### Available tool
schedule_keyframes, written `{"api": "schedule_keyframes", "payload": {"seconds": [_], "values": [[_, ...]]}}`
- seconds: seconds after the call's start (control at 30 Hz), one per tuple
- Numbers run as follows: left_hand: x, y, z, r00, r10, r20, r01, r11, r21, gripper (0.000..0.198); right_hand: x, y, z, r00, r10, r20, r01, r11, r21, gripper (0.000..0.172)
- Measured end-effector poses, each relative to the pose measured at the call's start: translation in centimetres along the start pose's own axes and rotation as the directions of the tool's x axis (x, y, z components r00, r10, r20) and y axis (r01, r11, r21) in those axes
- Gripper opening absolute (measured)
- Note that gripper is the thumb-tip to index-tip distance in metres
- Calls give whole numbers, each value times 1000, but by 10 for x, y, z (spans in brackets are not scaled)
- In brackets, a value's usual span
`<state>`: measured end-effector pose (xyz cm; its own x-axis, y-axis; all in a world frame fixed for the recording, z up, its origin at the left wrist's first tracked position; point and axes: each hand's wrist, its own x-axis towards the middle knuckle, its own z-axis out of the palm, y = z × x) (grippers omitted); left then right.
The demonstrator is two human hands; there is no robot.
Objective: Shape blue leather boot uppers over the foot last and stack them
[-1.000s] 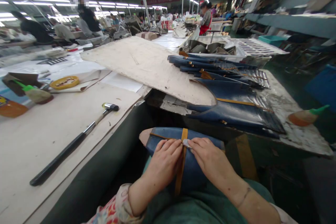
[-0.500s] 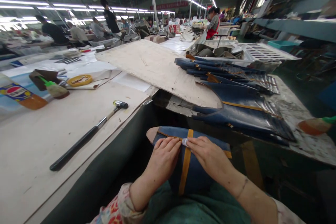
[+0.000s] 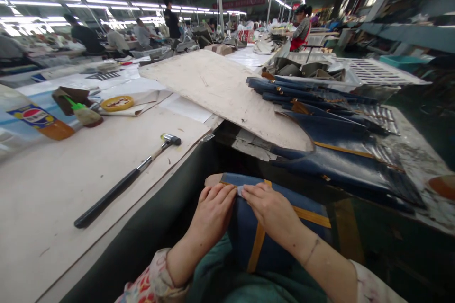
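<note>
A blue leather piece with tan strips (image 3: 249, 241) lies across my lap over a rounded form. My left hand (image 3: 212, 213) rests on its left part, fingers curled down onto the leather near the top edge. My right hand (image 3: 270, 210) presses on it just to the right, fingertips meeting the left hand's at a small pale spot on the blue surface. Both hands are closed down against the piece.
A hammer (image 3: 128, 180) lies on the worktable (image 3: 71, 189) at the left, with a glue bottle (image 3: 81, 112), a tape roll (image 3: 117, 102) and a soda bottle (image 3: 39, 120) beyond. A pale board (image 3: 227, 90) and stacked blue pieces (image 3: 327, 123) sit ahead. Other people work in the distance.
The blue piece has turned under my hands, so the tan strip now lies right of my fingers. Both hands have shifted slightly left along the top edge.
</note>
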<state>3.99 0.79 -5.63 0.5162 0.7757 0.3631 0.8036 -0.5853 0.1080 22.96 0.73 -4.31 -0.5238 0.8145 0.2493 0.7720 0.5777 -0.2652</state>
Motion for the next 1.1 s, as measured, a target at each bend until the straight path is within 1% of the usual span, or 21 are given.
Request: {"api": "schedule_keyframes", "payload": {"seconds": [0.17,0.37,0.47,0.57,0.7,0.87,1.0,1.1], "values": [[-4,-13,-6,997,-69,-14,70,997,33,29,21,-11,5,999,-7,41,7,1000,8,33],[-10,-24,-7,980,-196,-11,197,980,37,28,41,-22,14,999,-33,40,33,999,1,34],[-13,-26,-5,971,-240,1,240,970,47,29,46,-25,16,998,-44,40,44,999,2,33],[-13,-22,-5,973,-232,-1,232,970,69,30,43,-24,12,998,-42,39,43,999,-8,33],[-9,-14,-7,984,-174,-32,176,979,101,29,26,-18,3,999,-30,41,31,999,-28,35],[-2,-7,-9,991,-128,-43,131,986,102,28,-9,-2,-14,998,-38,41,41,996,-76,39],[3,4,-4,997,-66,-27,67,997,30,29,-45,10,-21,1000,-20,14,22,991,-130,44],[5,21,3,1000,-4,-8,3,998,-57,29,-71,13,-17,998,2,-62,-10,991,-132,43]]}}
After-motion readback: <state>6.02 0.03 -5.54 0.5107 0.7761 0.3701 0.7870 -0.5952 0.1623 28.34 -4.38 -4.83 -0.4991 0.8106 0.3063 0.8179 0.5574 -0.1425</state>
